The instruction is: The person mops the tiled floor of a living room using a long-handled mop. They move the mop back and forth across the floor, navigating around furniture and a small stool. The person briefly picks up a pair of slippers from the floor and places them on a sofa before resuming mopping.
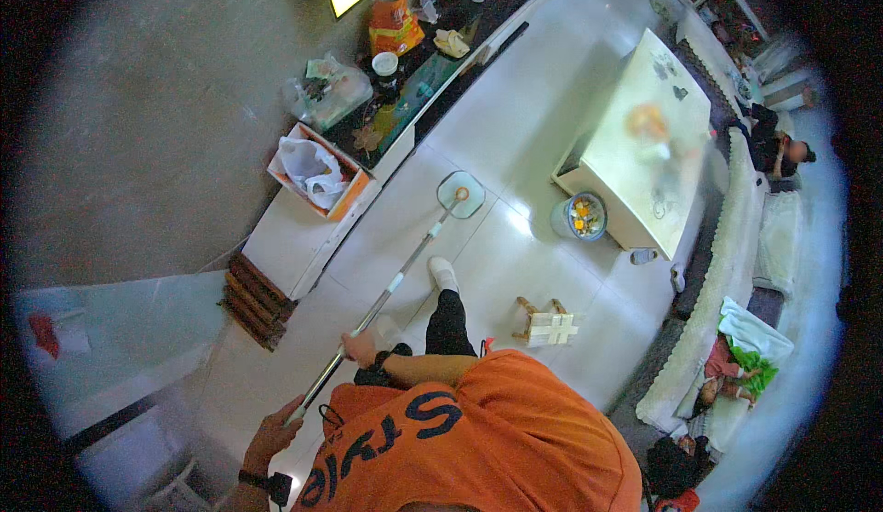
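Observation:
A flat mop's pale eight-sided head (472, 201) lies on the tiled floor. Its jointed metal pole (383, 295) slants from there down towards my body at the lower left. My right hand (360, 348), with a dark band at the wrist, is wrapped around the pole's upper part. Lower in the view, my left hand (277, 432) grips the pole's end; that wrist carries a dark strap with a small black device. One of my feet, in a white shoe (443, 274), stands beside the pole.
At left runs a low cabinet (281, 234) bearing a box with plastic bags (336, 212) and several items. To the right stand a waste bin (578, 217), a table (610, 139) and a small stool (550, 328). People sit or lie on the long sofa (724, 236).

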The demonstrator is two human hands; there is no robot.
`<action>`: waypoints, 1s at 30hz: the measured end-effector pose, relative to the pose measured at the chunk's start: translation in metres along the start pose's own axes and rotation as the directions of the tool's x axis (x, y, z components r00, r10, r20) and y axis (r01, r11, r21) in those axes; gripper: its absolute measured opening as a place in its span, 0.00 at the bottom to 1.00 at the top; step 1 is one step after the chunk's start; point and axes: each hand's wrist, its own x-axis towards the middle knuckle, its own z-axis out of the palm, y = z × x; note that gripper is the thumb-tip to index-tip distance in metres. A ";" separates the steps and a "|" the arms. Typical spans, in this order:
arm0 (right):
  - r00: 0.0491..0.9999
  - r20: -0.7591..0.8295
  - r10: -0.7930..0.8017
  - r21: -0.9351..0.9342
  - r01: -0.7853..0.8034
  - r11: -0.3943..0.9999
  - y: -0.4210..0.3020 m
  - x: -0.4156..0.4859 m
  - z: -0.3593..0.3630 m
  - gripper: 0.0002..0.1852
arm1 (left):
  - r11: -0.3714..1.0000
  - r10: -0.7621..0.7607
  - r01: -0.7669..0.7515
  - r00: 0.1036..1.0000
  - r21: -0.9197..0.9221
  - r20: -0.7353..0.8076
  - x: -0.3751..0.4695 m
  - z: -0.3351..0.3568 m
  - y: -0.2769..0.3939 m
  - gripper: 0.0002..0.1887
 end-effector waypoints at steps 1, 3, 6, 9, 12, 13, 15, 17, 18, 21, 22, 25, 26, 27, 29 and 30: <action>0.980 -0.100 -0.172 -0.038 0.169 0.985 0.001 0.007 -0.005 0.20 | 0.993 0.115 -0.115 0.993 0.010 -0.034 0.000 0.000 0.002 0.29; 0.803 -0.407 -0.436 -0.145 0.415 0.898 -0.007 0.019 -0.026 0.16 | 0.982 0.180 -0.176 0.982 0.066 -0.059 0.020 -0.001 0.023 0.28; 0.889 -0.362 -0.281 0.216 0.373 0.903 -0.043 0.048 -0.099 0.18 | 0.946 0.300 -0.294 0.953 0.136 -0.031 0.072 0.000 0.079 0.28; 0.880 -0.452 -0.149 0.431 0.362 0.827 -0.102 0.075 -0.184 0.24 | 0.907 0.374 -0.362 0.927 0.214 -0.016 0.142 0.008 0.158 0.29; 0.938 -0.321 -0.128 0.669 0.321 0.670 -0.165 0.094 -0.267 0.25 | 0.822 0.555 -0.540 0.831 0.184 -0.039 0.231 0.020 0.263 0.27; 0.919 -0.323 -0.225 0.490 0.366 0.791 -0.179 0.093 -0.290 0.29 | 0.628 0.777 -0.745 0.614 0.226 -0.137 0.256 0.025 0.297 0.26; 0.857 -0.455 -0.242 0.359 0.426 0.831 -0.211 0.096 -0.314 0.37 | 0.755 0.642 -0.607 0.760 0.248 -0.096 0.294 0.031 0.357 0.25; 0.783 -0.567 -0.256 0.246 0.458 0.854 -0.232 0.095 -0.332 0.39 | 0.747 0.651 -0.596 0.747 0.296 -0.139 0.312 0.036 0.384 0.25; 0.803 -0.551 -0.228 0.309 0.450 0.838 -0.241 0.095 -0.336 0.40 | 0.733 0.669 -0.608 0.726 0.306 -0.161 0.314 0.036 0.387 0.24; 0.913 -0.400 -0.086 0.507 0.298 0.809 -0.251 0.096 -0.330 0.39 | 0.659 0.752 -0.693 0.621 0.294 -0.222 0.295 0.028 0.361 0.25; 0.917 -0.394 -0.058 0.491 0.263 0.831 -0.251 0.097 -0.323 0.38 | 0.720 0.668 -0.577 0.726 0.384 -0.161 0.286 0.020 0.350 0.26; 0.953 -0.296 -0.068 0.393 0.187 0.900 -0.239 0.099 -0.289 0.36 | 0.847 0.495 -0.433 0.854 0.308 -0.163 0.243 0.005 0.294 0.26; 0.964 -0.250 -0.092 0.346 0.178 0.921 -0.233 0.100 -0.275 0.35 | 0.882 0.437 -0.390 0.887 0.263 -0.152 0.226 0.001 0.275 0.26; 0.970 -0.237 -0.046 0.310 0.120 0.943 -0.226 0.102 -0.260 0.35 | 0.910 0.398 -0.369 0.905 0.188 -0.152 0.207 -0.002 0.254 0.26; 0.986 -0.157 -0.051 0.332 0.102 0.938 -0.206 0.103 -0.234 0.32 | 0.860 0.492 -0.438 0.848 0.261 -0.198 0.169 -0.002 0.218 0.27; 0.981 -0.156 -0.114 0.214 0.147 0.966 -0.193 0.104 -0.223 0.33 | 0.862 0.494 -0.445 0.844 0.242 -0.208 0.148 0.000 0.198 0.27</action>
